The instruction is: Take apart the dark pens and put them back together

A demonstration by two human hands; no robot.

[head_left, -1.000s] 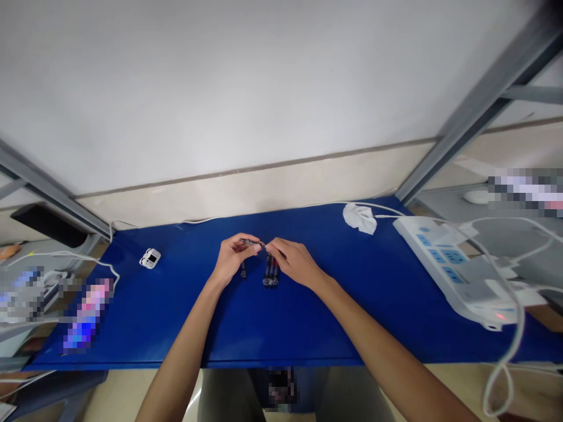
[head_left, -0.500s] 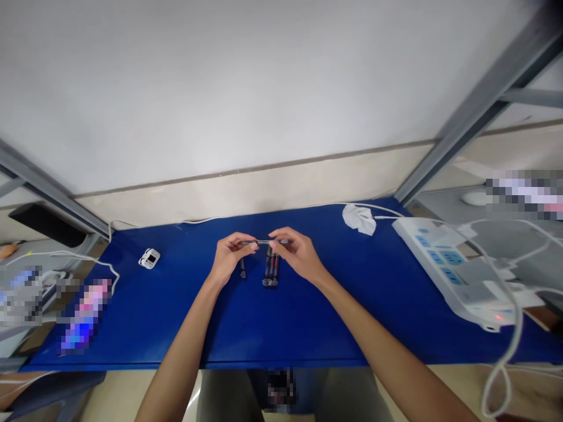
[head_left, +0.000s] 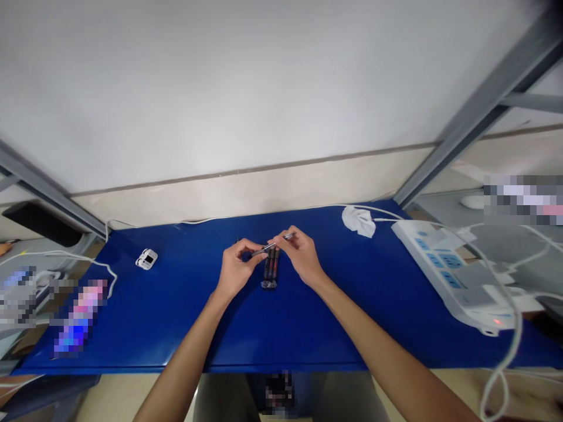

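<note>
A slim pen [head_left: 271, 244], dark with a shiny silvery part, is held between both hands over the blue desk [head_left: 281, 328]. My left hand [head_left: 237, 268] pinches its left end between thumb and fingers. Closed round the other end is my right hand [head_left: 301, 255]. The pen slants, its right end farther from me. Below it, several dark pen-like sticks [head_left: 270, 269] with crinkled, clear-looking near ends lie side by side on the desk. Their far ends are partly hidden by the held pen and fingers. A small dark tip [head_left: 237, 240] shows behind my left hand.
At the right lies a white power strip [head_left: 448, 275] with plugs and loose cables. A crumpled white tissue [head_left: 358, 221] is near the back edge. To the left are a small white case [head_left: 146, 258] and a blurred phone [head_left: 81, 319]. A wall [head_left: 264, 187] stands behind the desk.
The pen has gone from level to slanted, its left end now nearer me. My left hand has shifted right and turned, now largely covering the separate dark stick beside the group.
</note>
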